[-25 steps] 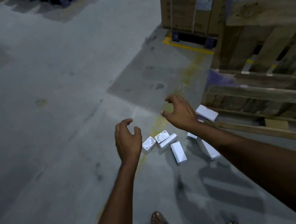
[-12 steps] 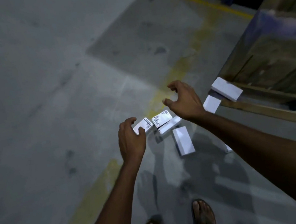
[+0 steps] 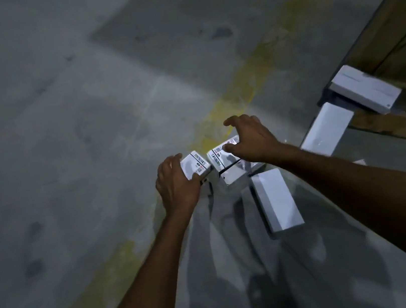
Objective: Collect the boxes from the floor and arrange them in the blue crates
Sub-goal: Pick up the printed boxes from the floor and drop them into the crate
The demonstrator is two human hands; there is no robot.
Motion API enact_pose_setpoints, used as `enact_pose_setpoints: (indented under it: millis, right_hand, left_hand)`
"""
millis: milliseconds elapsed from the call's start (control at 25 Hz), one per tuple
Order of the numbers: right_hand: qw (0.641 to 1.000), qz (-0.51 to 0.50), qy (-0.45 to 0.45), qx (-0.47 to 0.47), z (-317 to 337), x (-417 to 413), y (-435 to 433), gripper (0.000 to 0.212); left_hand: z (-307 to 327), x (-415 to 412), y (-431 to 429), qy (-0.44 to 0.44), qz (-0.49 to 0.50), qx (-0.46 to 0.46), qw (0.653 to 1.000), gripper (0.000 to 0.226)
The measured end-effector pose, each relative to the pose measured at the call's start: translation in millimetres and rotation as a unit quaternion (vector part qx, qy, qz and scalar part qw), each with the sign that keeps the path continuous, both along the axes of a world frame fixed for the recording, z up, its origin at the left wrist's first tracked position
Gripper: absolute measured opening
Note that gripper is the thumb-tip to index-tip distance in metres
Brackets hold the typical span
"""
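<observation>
Several small white boxes lie scattered on the grey concrete floor. My left hand [image 3: 175,184] grips the leftmost labelled box [image 3: 196,164], fingers over its far edge and thumb on its near side. My right hand [image 3: 249,139] hovers with curved, spread fingers over the second labelled box [image 3: 219,158], its thumb tip touching the label. That box leans on another white box [image 3: 234,174]. A plain white box [image 3: 276,199] lies just to the right of my right forearm. Another box [image 3: 327,128] lies by the pallet, and one box [image 3: 363,89] rests on the pallet's edge. No blue crate is in view.
A wooden pallet [image 3: 400,124] with stacked timber fills the right edge. A worn yellow line [image 3: 231,102] runs diagonally across the floor under the boxes. Bare concrete stretches to the left and far side.
The view has dropped closer to the floor. My left hand has closed around the leftmost box, and my right hand has come down over the second box.
</observation>
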State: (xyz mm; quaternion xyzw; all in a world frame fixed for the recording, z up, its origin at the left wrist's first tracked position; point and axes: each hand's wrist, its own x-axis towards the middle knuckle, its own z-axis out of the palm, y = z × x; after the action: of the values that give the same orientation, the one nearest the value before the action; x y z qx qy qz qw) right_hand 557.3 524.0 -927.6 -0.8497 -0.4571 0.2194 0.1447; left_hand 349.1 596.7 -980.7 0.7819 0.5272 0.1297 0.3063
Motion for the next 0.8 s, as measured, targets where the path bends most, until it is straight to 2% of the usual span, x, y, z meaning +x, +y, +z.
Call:
enact_pose_setpoints:
  millis: [120,240,400,600,800]
  right_hand:
    - [0.998,0.044,-0.031,-0.025,-39.2,1.5,17.8,0.070]
    - [0.990,0.097,-0.048,-0.086,-60.0,-4.0,32.1,0.082]
    - [0.971,0.146,-0.077,-0.171,-70.8,-8.6,38.0,0.097]
    - [0.963,0.164,-0.120,-0.179,-84.7,-10.3,39.7,0.099]
    - [0.954,0.188,-0.148,-0.181,-90.0,-8.7,37.0,0.094]
  left_hand:
    - [-35.6,9.0,8.8,0.059,-0.030,0.015,0.998,0.083]
    - [-55.7,7.9,12.9,0.090,-0.053,0.002,0.995,0.084]
    - [-64.6,-2.2,12.8,0.028,-0.055,-0.017,0.998,0.079]
    - [-69.1,0.0,18.3,0.037,-0.058,-0.042,0.997,0.088]
    - [-76.7,-3.7,23.1,0.021,-0.057,-0.042,0.997,0.070]
